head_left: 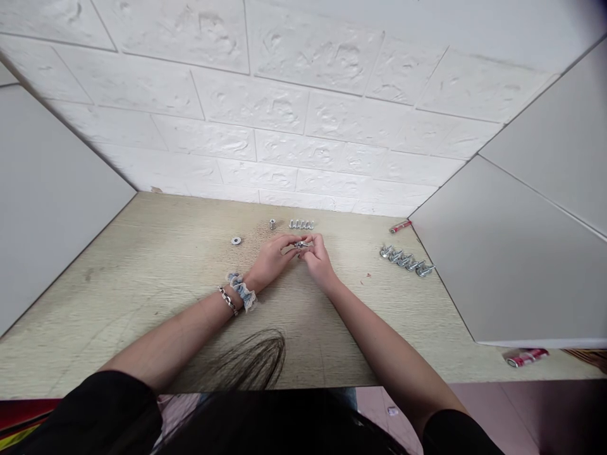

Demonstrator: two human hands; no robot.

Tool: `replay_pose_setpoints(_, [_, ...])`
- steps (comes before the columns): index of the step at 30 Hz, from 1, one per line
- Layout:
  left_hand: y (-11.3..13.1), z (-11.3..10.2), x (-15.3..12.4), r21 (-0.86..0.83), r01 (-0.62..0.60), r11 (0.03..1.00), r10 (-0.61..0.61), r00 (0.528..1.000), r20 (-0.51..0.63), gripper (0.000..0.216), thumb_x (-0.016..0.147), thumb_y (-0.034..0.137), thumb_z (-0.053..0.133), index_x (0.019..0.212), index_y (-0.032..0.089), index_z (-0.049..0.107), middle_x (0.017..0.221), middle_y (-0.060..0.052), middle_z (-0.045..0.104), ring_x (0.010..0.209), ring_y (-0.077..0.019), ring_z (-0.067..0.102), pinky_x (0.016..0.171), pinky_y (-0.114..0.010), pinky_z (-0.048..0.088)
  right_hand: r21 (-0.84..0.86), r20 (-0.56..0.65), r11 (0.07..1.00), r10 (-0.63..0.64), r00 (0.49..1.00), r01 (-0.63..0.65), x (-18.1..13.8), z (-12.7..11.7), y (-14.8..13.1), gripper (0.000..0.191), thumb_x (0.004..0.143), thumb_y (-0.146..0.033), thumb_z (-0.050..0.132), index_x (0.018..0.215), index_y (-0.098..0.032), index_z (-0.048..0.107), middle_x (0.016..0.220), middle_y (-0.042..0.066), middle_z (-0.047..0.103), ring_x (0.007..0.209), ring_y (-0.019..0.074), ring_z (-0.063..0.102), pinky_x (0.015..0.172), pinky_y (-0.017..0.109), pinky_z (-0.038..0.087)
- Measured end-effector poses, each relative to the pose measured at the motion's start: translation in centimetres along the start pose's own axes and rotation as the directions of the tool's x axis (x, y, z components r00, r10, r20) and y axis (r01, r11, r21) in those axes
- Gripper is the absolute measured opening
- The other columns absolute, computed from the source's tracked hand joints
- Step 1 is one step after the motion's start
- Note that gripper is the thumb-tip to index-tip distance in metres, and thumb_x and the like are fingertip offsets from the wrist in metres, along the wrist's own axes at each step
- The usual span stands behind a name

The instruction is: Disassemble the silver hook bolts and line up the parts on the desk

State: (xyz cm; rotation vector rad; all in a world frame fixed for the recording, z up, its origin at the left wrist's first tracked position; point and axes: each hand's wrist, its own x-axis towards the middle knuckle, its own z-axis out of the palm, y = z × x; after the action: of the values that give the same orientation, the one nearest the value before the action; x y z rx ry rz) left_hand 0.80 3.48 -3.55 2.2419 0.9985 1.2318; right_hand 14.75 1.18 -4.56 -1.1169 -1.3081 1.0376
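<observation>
Both hands meet over the middle of the table (156,253), pinching one small metal bolt (301,244) between them. My left hand (274,259) is closed on its left end, thumb and fingertips together. On the other end my right hand (318,258) is closed too, its index finger bent over the top. Fingertips hide part of the bolt, so whether a nut or washer sits on it cannot be made out. Just beyond the hands stand a short metal fastener (272,224) and a row of several small screws (301,224). A flat round washer (236,241) lies to their left.
On the right, several bolts with washers (406,261) lie in a slanting row. A red cylinder like a battery (401,227) is at the back right corner, another red cylinder (527,357) near the front right. A white brick-patterned wall (279,151) and grey side panels (512,253) bound the table.
</observation>
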Motion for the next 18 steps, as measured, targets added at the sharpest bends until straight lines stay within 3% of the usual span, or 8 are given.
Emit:
replay_pose_setpoints(4, [-0.08, 0.08, -0.01, -0.010, -0.013, 1.000, 0.013, 1.000, -0.009, 0.019, 0.081, 0.022, 0.058, 0.099, 0.017, 0.063, 0.098, -0.006, 0.068, 0.092, -0.0155, 0.062, 0.085, -0.032, 0.050, -0.084, -0.017, 0.996, 0.033, 0.999, -0.035, -0.06, 0.01, -0.60, 0.012, 0.078, -0.030, 0.046, 0.084, -0.022, 0.041, 0.088, -0.001, 0.054, 0.065, 0.0111, 0.049, 0.067, 0.028, 0.041])
replay_pose_setpoints(9, [0.29, -0.04, 0.04, -0.010, 0.002, 1.000, -0.002, 1.000, 0.003, 0.018, 0.081, 0.021, 0.057, 0.097, 0.016, 0.063, 0.098, -0.006, 0.068, 0.093, -0.0158, 0.062, 0.085, -0.032, 0.050, -0.234, 0.020, 0.970, -0.059, 0.998, 0.062, 0.05, -0.01, -0.54, 0.030, 0.086, -0.046, 0.038, 0.078, -0.020, 0.050, 0.081, 0.003, 0.053, 0.077, 0.0156, 0.050, 0.073, 0.031, 0.041])
replay_pose_setpoints(14, [0.24, -0.05, 0.01, -0.007, -0.005, 1.000, 0.005, 1.000, 0.003, 0.018, 0.081, 0.020, 0.057, 0.098, 0.016, 0.063, 0.099, -0.006, 0.068, 0.093, -0.0156, 0.062, 0.086, -0.032, 0.050, -0.235, 0.014, 0.971, -0.052, 0.999, 0.054, 0.24, -0.01, -0.16, 0.023, 0.085, -0.039, 0.039, 0.080, -0.020, 0.050, 0.084, 0.003, 0.053, 0.079, 0.0164, 0.050, 0.074, 0.032, 0.041])
replay_pose_setpoints(16, [0.16, -0.04, 0.00, -0.012, -0.010, 1.000, 0.010, 1.000, 0.005, 0.018, 0.082, 0.020, 0.057, 0.099, 0.017, 0.063, 0.099, -0.005, 0.068, 0.093, -0.0153, 0.062, 0.086, -0.032, 0.050, -0.166, 0.019, 0.986, -0.018, 1.000, 0.021, 0.26, -0.03, -0.01, 0.012, 0.081, -0.031, 0.043, 0.084, -0.021, 0.047, 0.090, 0.003, 0.053, 0.078, 0.0157, 0.050, 0.073, 0.031, 0.042])
replay_pose_setpoints(18, [0.13, -0.04, 0.01, -0.019, -0.020, 1.000, 0.021, 1.000, 0.004, 0.019, 0.082, 0.021, 0.057, 0.099, 0.017, 0.062, 0.100, -0.005, 0.068, 0.094, -0.0152, 0.062, 0.085, -0.031, 0.050, -0.064, 0.043, 0.998, 0.002, 0.999, 0.001, 0.24, -0.08, 0.15, 0.014, 0.074, -0.022, 0.045, 0.088, -0.022, 0.043, 0.097, 0.002, 0.053, 0.075, 0.0138, 0.050, 0.072, 0.030, 0.043])
